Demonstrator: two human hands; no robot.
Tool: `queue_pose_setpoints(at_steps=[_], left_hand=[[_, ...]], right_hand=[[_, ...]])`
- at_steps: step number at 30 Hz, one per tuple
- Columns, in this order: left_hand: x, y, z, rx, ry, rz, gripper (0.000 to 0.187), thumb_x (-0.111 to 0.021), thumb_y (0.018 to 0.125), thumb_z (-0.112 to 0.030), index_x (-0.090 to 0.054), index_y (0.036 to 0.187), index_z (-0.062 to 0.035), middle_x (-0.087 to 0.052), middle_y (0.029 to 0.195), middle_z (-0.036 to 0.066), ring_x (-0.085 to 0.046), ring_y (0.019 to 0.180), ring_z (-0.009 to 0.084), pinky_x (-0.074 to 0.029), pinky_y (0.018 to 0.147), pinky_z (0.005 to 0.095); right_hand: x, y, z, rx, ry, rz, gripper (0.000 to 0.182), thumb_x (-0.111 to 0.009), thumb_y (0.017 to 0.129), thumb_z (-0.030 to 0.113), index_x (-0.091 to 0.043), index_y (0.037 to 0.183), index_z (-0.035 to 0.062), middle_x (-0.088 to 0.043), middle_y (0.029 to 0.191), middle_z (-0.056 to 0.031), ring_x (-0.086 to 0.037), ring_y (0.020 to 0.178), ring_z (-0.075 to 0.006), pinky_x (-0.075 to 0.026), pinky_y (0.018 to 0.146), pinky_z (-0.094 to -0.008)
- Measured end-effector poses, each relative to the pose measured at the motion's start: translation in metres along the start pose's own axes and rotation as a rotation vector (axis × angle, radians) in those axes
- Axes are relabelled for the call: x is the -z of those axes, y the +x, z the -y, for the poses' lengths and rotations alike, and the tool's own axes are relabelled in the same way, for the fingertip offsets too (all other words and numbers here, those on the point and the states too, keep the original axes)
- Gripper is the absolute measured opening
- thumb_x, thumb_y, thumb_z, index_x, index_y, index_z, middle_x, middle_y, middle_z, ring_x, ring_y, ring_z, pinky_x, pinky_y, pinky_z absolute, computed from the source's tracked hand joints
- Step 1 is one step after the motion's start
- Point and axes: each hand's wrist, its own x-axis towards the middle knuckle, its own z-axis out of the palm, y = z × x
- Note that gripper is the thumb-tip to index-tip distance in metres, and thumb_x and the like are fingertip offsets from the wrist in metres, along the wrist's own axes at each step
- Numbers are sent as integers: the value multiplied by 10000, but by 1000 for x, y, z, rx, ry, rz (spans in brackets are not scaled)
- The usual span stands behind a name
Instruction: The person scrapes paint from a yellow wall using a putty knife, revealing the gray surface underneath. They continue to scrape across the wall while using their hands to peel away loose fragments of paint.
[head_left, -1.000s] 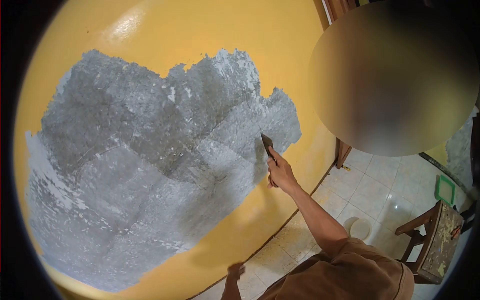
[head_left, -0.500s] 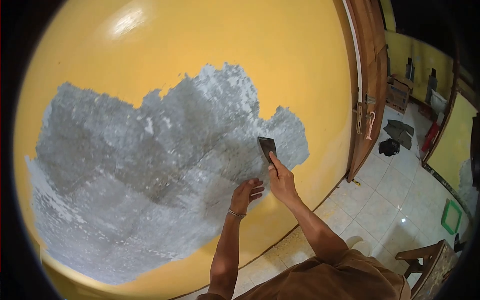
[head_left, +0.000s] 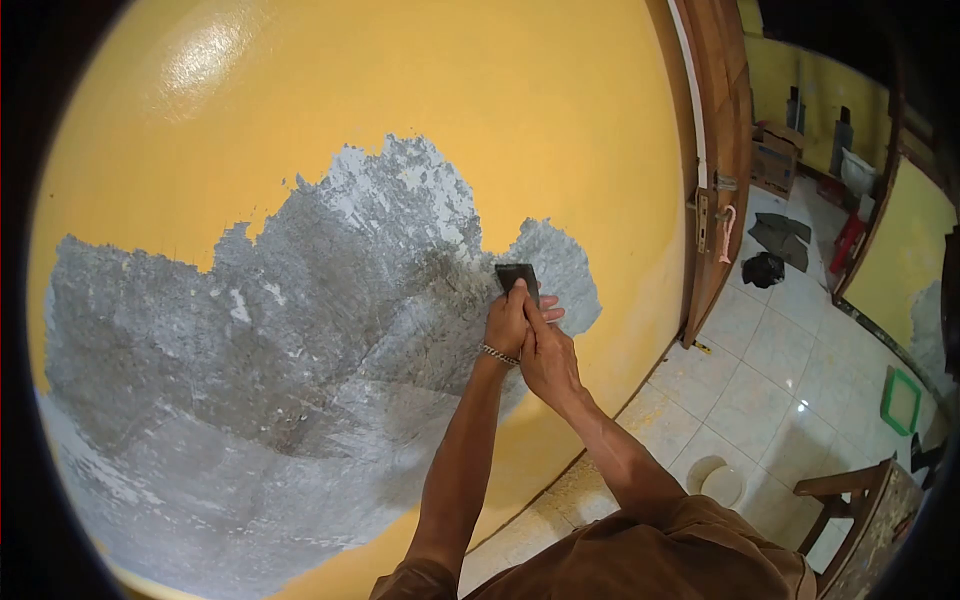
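Observation:
A dark-bladed scraper [head_left: 518, 272] meets the bare grey patch [head_left: 330, 290] of the yellow wall, close to the patch's right lobe. My right hand [head_left: 550, 362] is closed round its handle, the forefinger stretched along it. Wearing a chain bracelet, my left hand [head_left: 507, 325] grips the scraper as well: its thumb presses near the blade and its fingertips show on the far side. Both hands touch, and they hide most of the handle.
An opened wooden door [head_left: 712, 150] stands right of the wall [head_left: 620, 130]. On the tiled floor are a pale bucket [head_left: 722, 482], a green-rimmed tray [head_left: 901, 402], dark cloths [head_left: 780, 240] and a cardboard box [head_left: 775, 160]. A wooden stool [head_left: 870, 510] is at lower right.
My left hand has risen from below the scraper and taken hold of it beside my right hand. The view has shifted, so the wall patch appears further left.

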Motion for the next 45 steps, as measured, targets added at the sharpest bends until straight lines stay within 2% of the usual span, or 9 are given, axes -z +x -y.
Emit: queue_pose_setpoints(at_steps=[7, 14, 17, 22, 31, 33, 40, 42, 45], left_hand=[[7, 6, -10, -4, 95, 29, 487, -356, 1019, -361, -523, 1007, 96, -664, 875, 267, -703, 694, 336, -583, 573, 385], [6, 6, -17, -3, 179, 16, 477, -340, 1020, -309, -545, 962, 118, -683, 789, 239, -697, 632, 317, -578, 567, 370], [16, 16, -12, -43, 227, -11, 446, -384, 1010, -293, -555, 982, 118, -666, 780, 251, -681, 621, 320, -568, 568, 390], [5, 18, -9, -45, 274, -39, 428, -411, 1004, -277, -567, 947, 117, -669, 768, 244, -685, 619, 320, -569, 553, 386], [-9, 38, -3, -94, 244, -44, 423, -415, 1001, -270, -569, 935, 118, -659, 756, 265, -677, 604, 335, -580, 555, 394], [-13, 18, -7, -16, 94, -126, 439, -451, 981, -247, -589, 713, 72, -635, 632, 197, -686, 603, 302, -569, 527, 382], [-27, 42, -17, -111, 251, -90, 405, -425, 992, -264, -562, 916, 109, -657, 742, 240, -676, 587, 335, -570, 520, 402], [-30, 39, -17, -123, 278, -117, 404, -425, 989, -266, -567, 964, 112, -663, 766, 248, -676, 598, 339, -569, 533, 401], [-27, 49, -16, -65, 160, -108, 433, -453, 984, -256, -560, 734, 81, -642, 662, 204, -686, 596, 320, -566, 508, 386]], right_hand=[[5, 2, 20, -71, 58, 5, 444, -456, 954, 77, -473, 1398, 98, -630, 885, -303, -655, 816, -427, -508, 670, -437], [11, 2, 34, -203, 63, 52, 464, -449, 928, 88, -468, 1391, 66, -644, 869, -287, -643, 781, -453, -518, 679, -490], [1, 4, 26, -63, 7, -16, 425, -442, 961, 128, -489, 1384, 112, -628, 806, -285, -652, 765, -437, -505, 638, -453], [15, 11, 38, -222, 29, 25, 442, -424, 944, 125, -479, 1382, 93, -633, 879, -321, -633, 808, -488, -518, 689, -502], [16, 20, 12, -191, 66, -19, 462, -434, 936, 151, -469, 1396, 127, -623, 942, -334, -607, 865, -517, -517, 751, -530], [11, 17, 1, -71, -7, -49, 464, -428, 935, 146, -465, 1397, 129, -628, 927, -325, -608, 847, -519, -518, 740, -533], [33, 41, 4, -199, 99, 11, 478, -427, 929, 137, -446, 1404, 90, -631, 892, -316, -621, 814, -495, -522, 700, -521], [18, 24, -9, -3, -19, -41, 468, -413, 929, 119, -455, 1394, 83, -631, 869, -311, -625, 808, -484, -519, 688, -519], [23, 44, -3, -59, -31, -61, 463, -408, 923, 90, -470, 1381, 80, -632, 871, -308, -625, 813, -481, -516, 700, -520]])
